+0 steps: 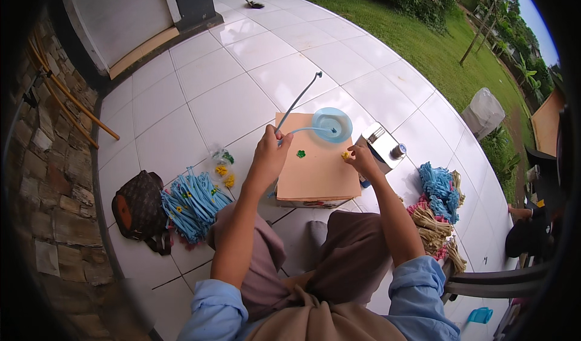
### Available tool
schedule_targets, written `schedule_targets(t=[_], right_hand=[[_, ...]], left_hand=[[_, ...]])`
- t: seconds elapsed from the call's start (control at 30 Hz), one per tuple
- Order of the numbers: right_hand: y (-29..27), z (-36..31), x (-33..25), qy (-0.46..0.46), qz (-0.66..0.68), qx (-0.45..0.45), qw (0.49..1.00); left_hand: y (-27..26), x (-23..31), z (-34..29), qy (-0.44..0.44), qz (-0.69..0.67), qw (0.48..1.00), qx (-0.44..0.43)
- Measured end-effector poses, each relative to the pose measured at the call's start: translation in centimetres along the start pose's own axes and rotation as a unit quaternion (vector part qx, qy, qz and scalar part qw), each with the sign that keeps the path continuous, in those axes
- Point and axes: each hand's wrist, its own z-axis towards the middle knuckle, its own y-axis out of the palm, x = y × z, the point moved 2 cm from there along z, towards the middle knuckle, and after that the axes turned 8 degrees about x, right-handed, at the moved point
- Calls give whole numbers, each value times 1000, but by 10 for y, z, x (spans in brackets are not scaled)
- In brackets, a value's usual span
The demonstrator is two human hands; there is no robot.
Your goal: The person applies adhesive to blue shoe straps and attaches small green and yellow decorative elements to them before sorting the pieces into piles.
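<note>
My left hand is closed around thin blue stems. A dark blue-green stem rises from it to a small knob at its tip. Another, a light blue stem, curves right, its dark end over the light blue bowl. Whether the two join inside my fist is hidden. The fingers of my right hand pinch a small yellow flower above the right side of the cardboard-topped box. Between my hands, a green flower piece lies on the cardboard.
Right of the box are a metal tin and a small jar. Bundles of blue stems, a brown backpack and a bag of yellow and green pieces lie left. Blue and tan bundles lie right on white tiles.
</note>
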Motion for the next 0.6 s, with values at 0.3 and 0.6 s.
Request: schedule_targets(t=[0.3,0.6], right_hand=[[26,0,-12,-58,-20,66,996],[-18,8,-56,-41,85,5,996]], left_hand=[[8,11,-3,-36,33,999,-6],[17,23,5,-83,-151,985,-30]])
